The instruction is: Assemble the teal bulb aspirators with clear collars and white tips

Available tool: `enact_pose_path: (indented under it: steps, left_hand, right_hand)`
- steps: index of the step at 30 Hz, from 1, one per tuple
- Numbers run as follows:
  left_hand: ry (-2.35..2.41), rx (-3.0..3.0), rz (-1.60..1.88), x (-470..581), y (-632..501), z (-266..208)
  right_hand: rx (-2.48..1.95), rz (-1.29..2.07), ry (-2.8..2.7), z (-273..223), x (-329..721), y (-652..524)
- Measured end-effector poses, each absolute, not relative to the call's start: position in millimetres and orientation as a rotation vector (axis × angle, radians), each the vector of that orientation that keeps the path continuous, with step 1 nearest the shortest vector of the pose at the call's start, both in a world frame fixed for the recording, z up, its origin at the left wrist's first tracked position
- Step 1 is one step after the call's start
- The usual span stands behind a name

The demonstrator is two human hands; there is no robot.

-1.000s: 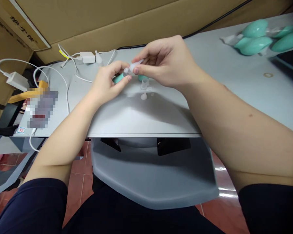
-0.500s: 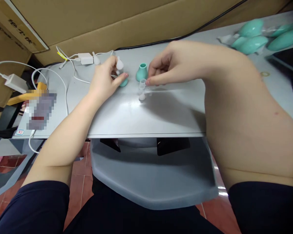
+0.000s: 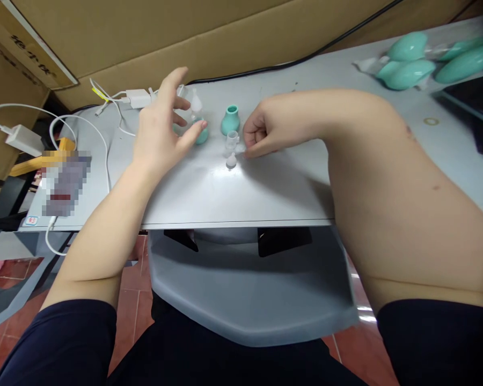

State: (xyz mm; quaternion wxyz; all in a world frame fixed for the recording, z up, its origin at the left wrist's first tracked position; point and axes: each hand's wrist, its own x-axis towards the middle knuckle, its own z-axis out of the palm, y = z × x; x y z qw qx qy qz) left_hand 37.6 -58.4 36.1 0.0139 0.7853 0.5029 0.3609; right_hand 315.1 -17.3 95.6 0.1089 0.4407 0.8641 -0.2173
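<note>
Holds the left hand [image 3: 156,128] spread wide, with fingers raised and thumb stretched out, to the left of a mint-green, pear-shaped bulb [image 3: 229,123] with a round mouth, upright on the pale grey tabletop [image 3: 209,198]. Forms an unclosed grip there. Has, between left hand and pear-shaped bulb, a second mint-green bulb [image 3: 202,136] topped by a translucent white pointed nozzle [image 3: 196,102], upright by the thumb tip. Allows no judging of contact between thumb and second bulb.

Has the right hand [image 3: 261,131] bent downward just to the right of the pear-shaped bulb, with fingers curled and thumb drawn toward the forefinger near the tabletop. Hides the inside of that grip: impossible to make out any small piece pinched there.

Shows, just in front of the pear-shaped bulb, a clear plastic cup-shaped connector [image 3: 232,140] and, farther in front, a small translucent white domed piece [image 3: 231,161]. Shows, well to its right, a cluster of glossy mint-green bulbs [image 3: 410,74] and a thin beige ring [image 3: 431,121]; well to its left, a white charging block [image 3: 139,98].
</note>
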Motion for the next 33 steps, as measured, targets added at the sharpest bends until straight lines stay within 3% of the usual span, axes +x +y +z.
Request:
enact_pose_path:
  steps: [5,14,29,33]
  left_hand:
    - [1.502,2.509,1.275,50,-66,43]
    - [1.167,2.679,0.715,38,-55,31]
    - [1.032,2.668,0.509,23,-63,49]
    - [1.051,2.696,0.594,26,-59,43]
  right_hand:
    - [1.388,-0.621,2.475,93,311,-20]
    - [1.325,-0.571,2.472,93,305,-23]
    - [1.377,-0.524,2.533,94,307,-26]
    - [1.36,-0.537,2.535,96,305,-27]
